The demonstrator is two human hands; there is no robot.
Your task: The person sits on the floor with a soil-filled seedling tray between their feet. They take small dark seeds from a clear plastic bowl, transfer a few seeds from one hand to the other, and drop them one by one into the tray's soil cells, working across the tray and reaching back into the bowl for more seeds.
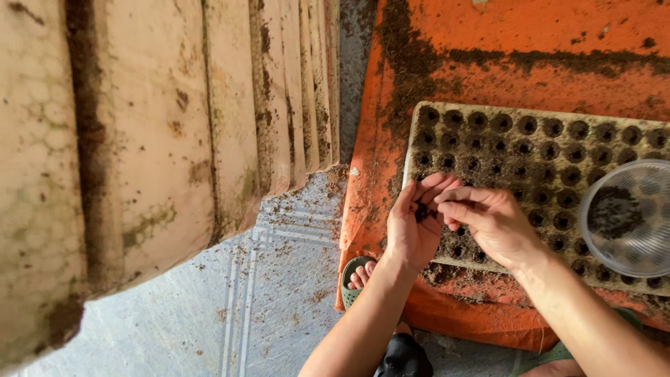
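Orange tarp point(530, 42) underlies a soil-filled seedling tray point(558, 160), centre-right: cupped left hand point(413, 227) holds dark seeds; right hand point(488, 222) pinches some. Sowing step; next, precise placement into a cell.

The seeds point(421, 211) are small and dark, a little heap lying in the cupped palm. Under them lies the seedling tray point(537, 150), pale, flat on an orange sheet, with rows of round cells, each filled with dark soil.
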